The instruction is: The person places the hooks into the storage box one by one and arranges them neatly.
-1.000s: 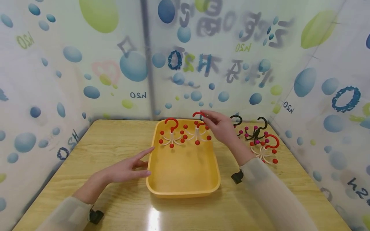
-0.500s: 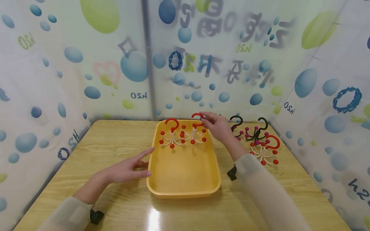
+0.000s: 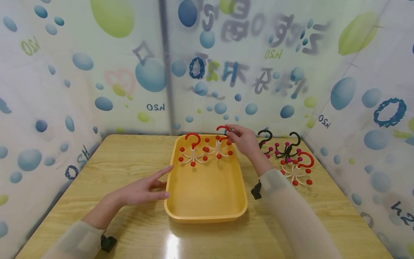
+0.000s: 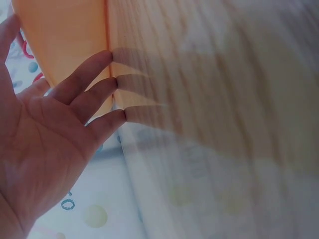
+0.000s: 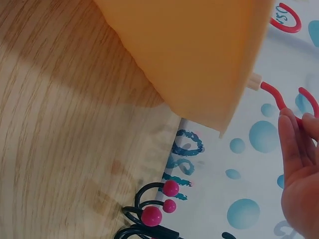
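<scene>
My right hand [image 3: 244,140] pinches the red hook top of a claw hanger [image 3: 219,146] with curved white arms and red ball tips. This hanger is upright at the back right of the yellow tray [image 3: 207,194]. In the right wrist view the fingers [image 5: 294,144] meet the red hook, while the tray wall hides the white arms. Beside it, at the back left of the tray, another red-and-white claw hanger [image 3: 193,154] stands with its hook up. My left hand [image 3: 139,190] has its fingers spread against the tray's left side; in the left wrist view its lower fingertips [image 4: 119,115] reach the wooden surface.
Right of the tray, a black claw hanger [image 3: 288,153] with pink balls and a red-and-white one [image 3: 295,174] sit on the wooden table [image 3: 129,154]. Another black hanger [image 3: 265,135] is partly hidden behind my right hand. Patterned sheets [image 3: 129,72] enclose the table's back and sides.
My right hand and its claw hanger have shifted a little left, then slightly back right and up, within the tray's back right. The left hand and the tray have stayed put.
</scene>
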{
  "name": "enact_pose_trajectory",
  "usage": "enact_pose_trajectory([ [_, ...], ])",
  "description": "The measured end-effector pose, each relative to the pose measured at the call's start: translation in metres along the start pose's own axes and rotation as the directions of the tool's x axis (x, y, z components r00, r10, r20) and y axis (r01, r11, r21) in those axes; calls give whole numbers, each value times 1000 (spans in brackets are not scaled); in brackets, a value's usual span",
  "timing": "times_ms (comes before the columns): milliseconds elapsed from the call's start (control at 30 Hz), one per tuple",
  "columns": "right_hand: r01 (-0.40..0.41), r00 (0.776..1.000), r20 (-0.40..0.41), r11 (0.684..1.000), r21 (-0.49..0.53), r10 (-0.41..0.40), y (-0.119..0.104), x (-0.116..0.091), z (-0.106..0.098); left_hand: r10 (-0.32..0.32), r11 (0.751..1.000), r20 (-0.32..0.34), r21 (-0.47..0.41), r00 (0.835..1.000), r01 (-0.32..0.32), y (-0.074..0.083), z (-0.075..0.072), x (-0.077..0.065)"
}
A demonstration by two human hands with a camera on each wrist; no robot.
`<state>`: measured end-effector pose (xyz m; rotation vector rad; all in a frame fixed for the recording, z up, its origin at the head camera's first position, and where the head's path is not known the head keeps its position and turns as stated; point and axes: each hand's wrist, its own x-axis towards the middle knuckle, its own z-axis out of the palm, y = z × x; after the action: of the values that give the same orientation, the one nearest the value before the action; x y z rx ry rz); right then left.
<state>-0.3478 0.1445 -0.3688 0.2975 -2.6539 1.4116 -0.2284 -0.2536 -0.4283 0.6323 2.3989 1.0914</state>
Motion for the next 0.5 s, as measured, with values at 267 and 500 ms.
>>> enact_pose_trajectory([
  [267, 6, 999, 46, 1000, -9, -5, 4, 5, 10, -4, 1000, 1, 8, 1000, 4, 1, 0, 0],
  [500, 15, 996, 87, 999, -40, -11, 7, 10, 18, -6, 1000, 2, 9, 1000, 6, 0, -1, 0],
])
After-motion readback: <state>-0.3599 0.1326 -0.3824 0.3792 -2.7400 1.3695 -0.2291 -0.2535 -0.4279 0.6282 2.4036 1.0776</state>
